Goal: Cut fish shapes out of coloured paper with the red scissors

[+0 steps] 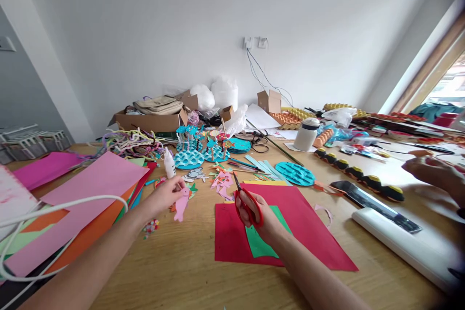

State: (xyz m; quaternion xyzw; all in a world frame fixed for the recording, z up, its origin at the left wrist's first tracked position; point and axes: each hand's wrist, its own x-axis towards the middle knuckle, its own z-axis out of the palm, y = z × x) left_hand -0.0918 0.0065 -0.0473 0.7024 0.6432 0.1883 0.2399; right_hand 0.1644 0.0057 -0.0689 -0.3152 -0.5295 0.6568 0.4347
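Observation:
My left hand [166, 195] pinches a pink paper fish cutout [181, 206] by its upper edge, above the wooden table. Red-handled scissors [250, 209] are in my right hand [271, 225], blades pointing up and away from me. Beneath that hand lie a green paper piece [263, 247] and red paper sheets [308, 225]. Pink paper scraps [222, 181] are heaped beyond the scissors' tips. A white glue bottle [169, 162] stands just behind my left hand, with a grey cutout [194, 174] lying near it.
Coloured paper sheets [101, 174] and a white cable [90, 198] cover the left side. Blue egg-tray crafts [189, 159] stand at the back. At right are a black-and-yellow egg-carton strip [358, 174], a phone [378, 203], a long white device [399, 242] and another person's hand [432, 174].

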